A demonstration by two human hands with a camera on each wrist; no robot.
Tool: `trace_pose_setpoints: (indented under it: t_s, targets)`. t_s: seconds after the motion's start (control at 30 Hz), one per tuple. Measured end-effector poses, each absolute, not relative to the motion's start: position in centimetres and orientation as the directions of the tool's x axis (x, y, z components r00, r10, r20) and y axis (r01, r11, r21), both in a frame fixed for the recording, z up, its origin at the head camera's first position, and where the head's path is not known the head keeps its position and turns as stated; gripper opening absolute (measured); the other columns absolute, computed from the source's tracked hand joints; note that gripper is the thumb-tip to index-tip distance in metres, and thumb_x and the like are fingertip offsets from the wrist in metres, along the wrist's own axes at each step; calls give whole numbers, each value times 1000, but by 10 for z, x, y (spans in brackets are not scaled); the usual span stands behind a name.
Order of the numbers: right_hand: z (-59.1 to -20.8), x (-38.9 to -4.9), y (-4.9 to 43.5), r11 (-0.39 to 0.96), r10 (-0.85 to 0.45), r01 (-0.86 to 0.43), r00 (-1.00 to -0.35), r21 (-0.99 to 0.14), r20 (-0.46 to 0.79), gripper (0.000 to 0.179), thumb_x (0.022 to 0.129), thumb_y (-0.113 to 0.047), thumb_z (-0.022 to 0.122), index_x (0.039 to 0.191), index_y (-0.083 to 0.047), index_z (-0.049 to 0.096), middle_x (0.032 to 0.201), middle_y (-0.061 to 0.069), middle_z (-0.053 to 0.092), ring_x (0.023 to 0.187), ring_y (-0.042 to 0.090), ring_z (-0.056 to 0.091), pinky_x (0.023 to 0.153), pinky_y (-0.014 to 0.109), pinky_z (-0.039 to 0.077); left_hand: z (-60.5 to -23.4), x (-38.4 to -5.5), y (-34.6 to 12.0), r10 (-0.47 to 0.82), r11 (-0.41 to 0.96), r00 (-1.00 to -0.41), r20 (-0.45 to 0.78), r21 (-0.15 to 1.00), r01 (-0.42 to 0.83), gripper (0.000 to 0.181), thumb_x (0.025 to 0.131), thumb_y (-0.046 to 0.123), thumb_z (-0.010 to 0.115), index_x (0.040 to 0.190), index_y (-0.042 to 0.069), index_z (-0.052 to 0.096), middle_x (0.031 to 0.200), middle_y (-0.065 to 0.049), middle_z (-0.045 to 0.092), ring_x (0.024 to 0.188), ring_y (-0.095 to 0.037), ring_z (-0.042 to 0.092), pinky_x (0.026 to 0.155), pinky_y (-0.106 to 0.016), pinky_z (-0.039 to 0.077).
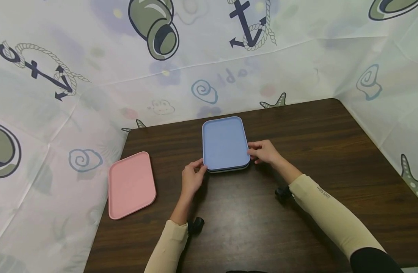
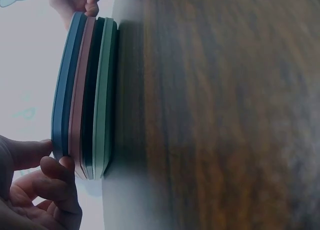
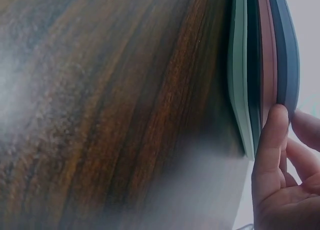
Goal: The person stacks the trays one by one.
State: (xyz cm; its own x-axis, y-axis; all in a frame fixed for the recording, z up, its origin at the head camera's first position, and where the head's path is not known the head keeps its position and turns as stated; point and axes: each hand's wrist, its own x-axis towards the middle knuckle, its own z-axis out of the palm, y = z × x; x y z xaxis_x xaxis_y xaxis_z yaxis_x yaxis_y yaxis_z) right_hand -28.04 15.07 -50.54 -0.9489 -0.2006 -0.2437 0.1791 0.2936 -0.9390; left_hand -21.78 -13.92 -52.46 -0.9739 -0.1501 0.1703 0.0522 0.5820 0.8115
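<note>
A blue rectangular tray [image 1: 225, 143] lies on top of a stack of trays near the back of the table. In the left wrist view, a pink tray [image 2: 80, 97] sits directly under it, then a dark tray [image 2: 91, 97], with a pale green tray [image 2: 102, 97] at the bottom. My left hand [image 1: 192, 177] pinches the blue tray at its near left corner, thumb over the rim and fingertips under it. On the right side near the front, my right hand [image 1: 264, 151] pinches the same tray between thumb and finger.
Another pink tray [image 1: 132, 185] lies by itself at the table's left edge. The dark wood table [image 1: 318, 151] meets a patterned cloth backdrop [image 1: 154, 87] behind and at the sides.
</note>
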Motion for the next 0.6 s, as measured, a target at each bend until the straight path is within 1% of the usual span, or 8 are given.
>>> trace_pose_setpoints:
  t_s: [0.43, 0.6]
  targets:
    - [-506, -284, 152, 293, -210, 165, -950, -942, -232, 44, 92, -8, 68, 133, 3, 58, 95, 18, 64, 74, 21, 66, 61, 31, 56, -525, -221, -139, -142, 611, -971, 194, 789, 68, 30, 87, 12, 74, 116, 5, 73, 84, -5, 68, 67, -19, 56, 64, -34, 42]
    - [-505, -284, 151, 294, -206, 171, -949, -940, -237, 44, 92, -8, 68, 134, 2, 57, 92, 18, 65, 74, 23, 67, 60, 32, 56, -524, -221, -140, -136, 635, -975, 174, 771, 49, 30, 87, 15, 73, 117, 9, 73, 85, -4, 68, 66, -18, 56, 65, -36, 42]
